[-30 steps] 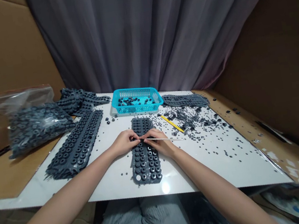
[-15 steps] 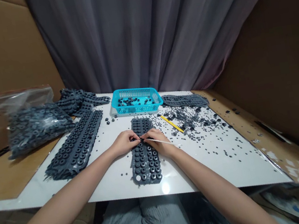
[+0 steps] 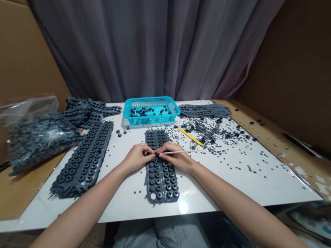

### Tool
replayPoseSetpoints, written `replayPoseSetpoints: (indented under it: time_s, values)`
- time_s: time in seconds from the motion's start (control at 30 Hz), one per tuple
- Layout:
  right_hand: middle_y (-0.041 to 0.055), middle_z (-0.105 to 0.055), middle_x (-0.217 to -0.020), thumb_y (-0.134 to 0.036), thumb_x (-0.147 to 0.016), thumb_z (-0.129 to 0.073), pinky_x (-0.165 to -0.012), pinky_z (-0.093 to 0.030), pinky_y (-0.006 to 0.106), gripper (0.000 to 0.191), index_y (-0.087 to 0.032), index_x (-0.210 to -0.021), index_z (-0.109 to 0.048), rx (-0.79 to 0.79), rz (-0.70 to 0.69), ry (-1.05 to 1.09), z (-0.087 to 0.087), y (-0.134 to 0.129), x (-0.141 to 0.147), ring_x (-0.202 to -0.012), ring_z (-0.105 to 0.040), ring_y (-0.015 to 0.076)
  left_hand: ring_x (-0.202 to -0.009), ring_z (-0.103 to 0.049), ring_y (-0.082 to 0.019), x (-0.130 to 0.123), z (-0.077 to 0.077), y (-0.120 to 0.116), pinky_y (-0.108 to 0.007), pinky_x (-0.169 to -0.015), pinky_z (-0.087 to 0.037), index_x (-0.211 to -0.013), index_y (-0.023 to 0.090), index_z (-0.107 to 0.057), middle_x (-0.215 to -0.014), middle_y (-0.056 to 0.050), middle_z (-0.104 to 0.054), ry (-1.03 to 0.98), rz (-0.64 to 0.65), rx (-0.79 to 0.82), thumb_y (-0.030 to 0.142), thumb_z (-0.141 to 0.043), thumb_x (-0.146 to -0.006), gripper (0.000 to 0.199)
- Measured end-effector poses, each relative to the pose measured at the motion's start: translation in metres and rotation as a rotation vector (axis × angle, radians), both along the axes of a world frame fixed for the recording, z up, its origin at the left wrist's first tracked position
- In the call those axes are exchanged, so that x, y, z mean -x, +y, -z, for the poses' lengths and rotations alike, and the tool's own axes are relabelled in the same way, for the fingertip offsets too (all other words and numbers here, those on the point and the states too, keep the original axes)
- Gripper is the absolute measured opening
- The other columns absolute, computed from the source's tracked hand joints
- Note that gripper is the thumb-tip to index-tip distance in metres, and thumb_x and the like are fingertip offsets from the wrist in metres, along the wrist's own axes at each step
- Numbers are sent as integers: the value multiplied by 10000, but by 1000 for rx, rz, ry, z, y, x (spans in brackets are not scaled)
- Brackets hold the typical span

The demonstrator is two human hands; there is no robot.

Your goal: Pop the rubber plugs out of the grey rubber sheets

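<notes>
- Lying lengthways at the frame's centre on the white table (image 3: 128, 206): one studded dark sheet (image 3: 164, 183), four columns across, total studs uncountable under the hands.
- Pinching close over the sheet's middle with the left hand (image 3: 140, 155); too small to tell any piece between the fingertips.
- Gripping one thin white stick (image 3: 185, 151) between right hand (image 3: 177, 158) thumb and fingers, its length pointing towards the frame's right.
- Probably best to steady the sheet flat with the left fingers, guide the stick's near end with small finger movements, and press lightly, so as not to shift or bend the sheet.
- Lying right of centre: one yellow strip (image 3: 190, 136), amid scattered dark discs (image 3: 207, 129), far too many to count.
- Standing above centre: one blue basket (image 3: 152, 120) with dark bits inside, number unclear; roughly three loose dark pieces (image 3: 119, 134) just left of it.
- Spread at left: one clear bag (image 3: 41, 138) of dark parts, one stack of studded sheets (image 3: 84, 161), one rumpled heap of sheets (image 3: 79, 109).
- Lying right of the basket: one flat pile of sheets (image 3: 206, 109), layers uncountable.
</notes>
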State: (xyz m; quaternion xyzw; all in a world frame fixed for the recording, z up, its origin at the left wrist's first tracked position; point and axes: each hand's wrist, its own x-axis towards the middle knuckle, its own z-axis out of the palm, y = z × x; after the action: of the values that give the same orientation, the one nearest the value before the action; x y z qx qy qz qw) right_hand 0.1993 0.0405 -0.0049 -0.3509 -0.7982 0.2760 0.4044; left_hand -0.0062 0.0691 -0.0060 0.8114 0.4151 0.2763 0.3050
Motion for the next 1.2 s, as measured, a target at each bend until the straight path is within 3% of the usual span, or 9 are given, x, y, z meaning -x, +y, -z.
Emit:
replayPoseSetpoints:
  time_s: [0.3,0.47,0.63,0.83,1.03,1.2]
  values:
    - [82,-717,-920,-336,-892,-551,-784,-477,386,161,-223,-904,-666,-103,23,-35,2,2,0,-870,-618,229,-653,-517,-144,0,2,1,-256,-610,-384,-780,168,-706,-671,-2,-528,23,9,-36,277,-610,-761,146]
    - [74,-711,-899,-286,-851,-605,-810,-466,377,95,-217,-858,-670,-137,150,20,-2,3,-4,-881,-612,224,-755,-527,-162,3,-5,-2,-276,-703,-427,-875,178,-653,-803,-11,-532,45,39,-100,280,-639,-743,167]
    - [49,-665,-707,-250,-791,-615,-643,-477,317,106,-180,-798,-694,-39,227,34,5,7,-7,-664,-605,186,-1058,-471,-272,6,-8,-4,-421,-928,-389,-1105,196,-583,-1085,-82,-526,114,-26,-173,354,-666,-723,422]
    - [78,-716,-811,-263,-788,-613,-709,-504,343,146,-184,-846,-720,22,218,58,2,5,-5,-744,-656,212,-1330,-292,-328,10,2,-2,-509,-1080,-252,-1329,222,-467,-1433,-128,-361,279,17,-217,442,-552,-836,547]
    - [82,-731,-877,-310,-814,-616,-741,-512,346,172,-196,-894,-718,43,161,21,-3,1,-4,-781,-665,211,-1397,-203,-334,12,5,0,-544,-1126,-144,-1419,237,-361,-1526,-119,-247,315,51,-178,487,-479,-882,604]
    - [64,-722,-775,-359,-788,-645,-616,-501,302,196,-177,-825,-710,182,199,73,0,4,-7,-672,-646,191,-1362,-268,-313,13,3,1,-504,-1111,-227,-1328,220,-466,-1472,-124,-335,247,58,-201,435,-539,-850,529]
